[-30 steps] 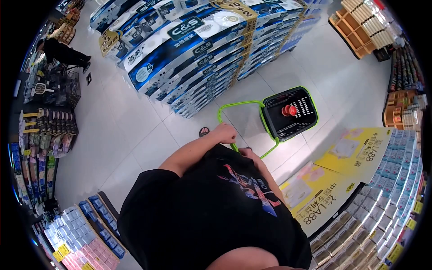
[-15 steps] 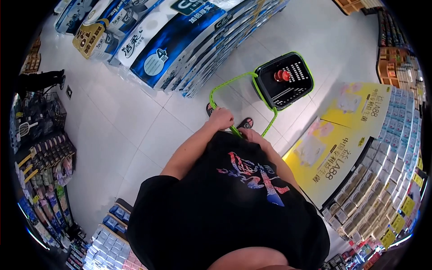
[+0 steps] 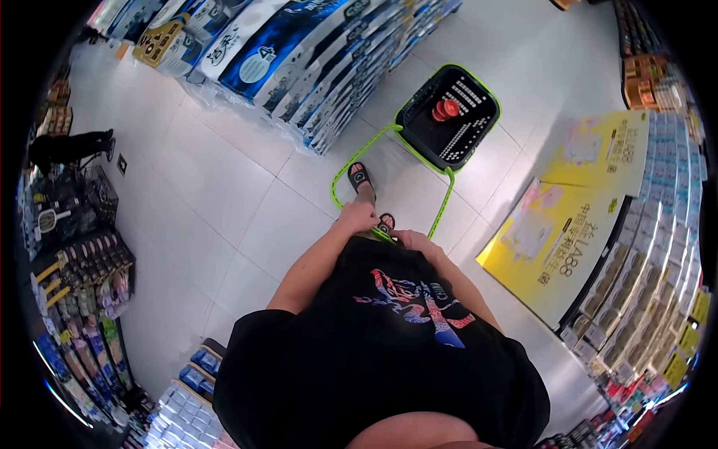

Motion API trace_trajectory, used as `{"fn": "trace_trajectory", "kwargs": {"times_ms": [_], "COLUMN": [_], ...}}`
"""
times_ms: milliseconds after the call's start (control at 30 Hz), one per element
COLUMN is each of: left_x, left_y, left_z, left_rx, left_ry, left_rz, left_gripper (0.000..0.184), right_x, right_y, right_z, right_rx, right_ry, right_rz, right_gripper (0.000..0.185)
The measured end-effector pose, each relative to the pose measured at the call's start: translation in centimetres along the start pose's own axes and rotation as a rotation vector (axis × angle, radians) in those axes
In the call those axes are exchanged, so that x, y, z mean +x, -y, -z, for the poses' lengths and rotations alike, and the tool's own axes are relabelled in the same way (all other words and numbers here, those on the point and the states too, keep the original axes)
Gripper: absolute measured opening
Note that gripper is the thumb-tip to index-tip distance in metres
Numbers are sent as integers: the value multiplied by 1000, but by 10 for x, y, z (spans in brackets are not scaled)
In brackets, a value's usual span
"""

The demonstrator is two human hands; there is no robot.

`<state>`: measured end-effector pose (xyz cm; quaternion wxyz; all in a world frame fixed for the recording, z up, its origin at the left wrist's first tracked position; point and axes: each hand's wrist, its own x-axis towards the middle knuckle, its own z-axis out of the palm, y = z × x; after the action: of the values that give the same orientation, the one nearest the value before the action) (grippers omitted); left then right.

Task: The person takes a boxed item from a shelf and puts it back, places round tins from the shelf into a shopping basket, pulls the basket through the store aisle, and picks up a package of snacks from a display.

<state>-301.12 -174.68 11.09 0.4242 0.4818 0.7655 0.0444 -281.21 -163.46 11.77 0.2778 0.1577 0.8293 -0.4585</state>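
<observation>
My left hand [image 3: 359,217] is wrapped round the near end of the long green handle [image 3: 338,173] of a shopping basket. Close beside it, in front of my black T-shirt, my right hand [image 3: 413,240] is closed on the same handle; its fingertips are partly hidden. The black basket [image 3: 410,120] with a green rim stands on the floor ahead of me, joined to both ends of the handle. Inside it lies a red item [image 3: 445,111], perhaps packs or jars, too small to name. My sandalled feet show beneath the handle.
Stacked tissue packs [image 3: 299,82] rise at the upper left, close to the basket. To the right is a yellow display board [image 3: 538,224] with boxed goods behind it. Racks of goods [image 3: 93,262] line the left, where a person in dark clothes [image 3: 71,150] stands.
My left foot has stepped forward inside the handle loop. The basket and handle sit a little further left and higher in view, and both hands appear slightly lower.
</observation>
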Motion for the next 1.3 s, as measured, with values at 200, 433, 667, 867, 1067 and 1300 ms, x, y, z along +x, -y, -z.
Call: {"fn": "trace_trajectory", "kwargs": {"times_ms": [200, 433, 667, 867, 1067, 1300], "left_x": [-20, -16, -12, -76, -218, -291], "left_y": [3, 4, 7, -73, -185, -272], "left_z": [-32, -57, -44, 81, 242, 240], "left_rx": [-75, 53, 28, -821, -887, -1128], "left_ry": [57, 74, 66, 54, 220, -50], "left_rz": [-13, -260, -209, -378, -1446, -1965], "left_gripper": [32, 35, 41, 30, 39, 20], "right_x": [-27, -51, -60, -48, -31, -37], "right_y": [-9, -32, -62, -77, -95, -94], "right_z": [-39, -58, -61, -60, -67, -68], "right_rx": [-85, -137, -216, -159, -173, -137], "right_ry": [-35, -164, -268, -234, -181, -165], "right_rz": [-34, -166, -304, -379, -274, -300], "right_gripper": [47, 43, 33, 31, 27, 34]}}
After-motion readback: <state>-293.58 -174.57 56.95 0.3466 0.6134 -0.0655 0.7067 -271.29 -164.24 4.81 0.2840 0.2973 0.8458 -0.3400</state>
